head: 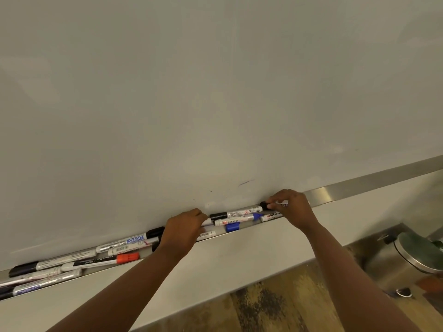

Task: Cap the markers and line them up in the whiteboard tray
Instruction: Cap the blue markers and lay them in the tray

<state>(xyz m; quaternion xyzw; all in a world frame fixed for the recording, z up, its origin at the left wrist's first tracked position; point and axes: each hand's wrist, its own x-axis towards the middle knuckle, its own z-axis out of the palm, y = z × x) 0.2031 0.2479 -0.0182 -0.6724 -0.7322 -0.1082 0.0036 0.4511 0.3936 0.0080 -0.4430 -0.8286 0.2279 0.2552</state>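
Markers [239,213] (white barrels; black, blue, red caps) lie jumbled lengthwise in metal whiteboard tray [318,194]; loose blue cap [232,227] among them.

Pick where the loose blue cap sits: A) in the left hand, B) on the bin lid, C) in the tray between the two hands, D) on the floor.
C: the loose blue cap lies in the tray, between the left hand and right hand.
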